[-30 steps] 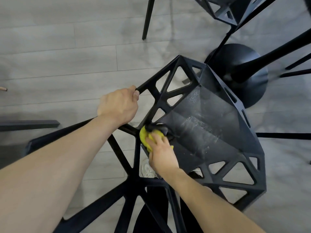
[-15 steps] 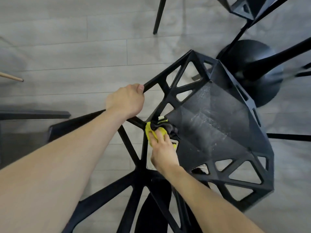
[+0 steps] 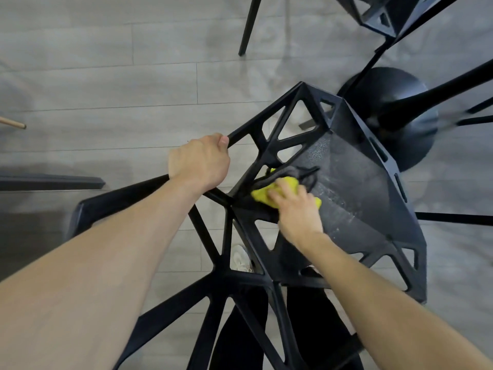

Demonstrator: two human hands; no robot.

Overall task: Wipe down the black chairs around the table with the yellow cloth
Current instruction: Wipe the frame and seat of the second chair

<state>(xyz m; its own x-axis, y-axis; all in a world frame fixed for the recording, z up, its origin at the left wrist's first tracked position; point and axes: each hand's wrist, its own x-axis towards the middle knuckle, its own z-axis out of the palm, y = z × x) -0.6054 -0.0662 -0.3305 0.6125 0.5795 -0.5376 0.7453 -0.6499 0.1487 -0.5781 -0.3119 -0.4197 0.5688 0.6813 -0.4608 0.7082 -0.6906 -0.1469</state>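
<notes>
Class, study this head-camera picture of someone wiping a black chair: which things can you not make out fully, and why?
- Yellow cloth: mostly hidden under the right hand.
- Left hand fingertips: curled out of sight behind the chair bar.
- Second chair: cut off by the top edge.
- Table base: its top lies beyond the frame.
- White shoe: partly behind chair struts.

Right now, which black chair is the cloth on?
The near black chair under both hands: the right hand presses the yellow cloth onto its seat. The other chair, at the top edge, is untouched.
</notes>
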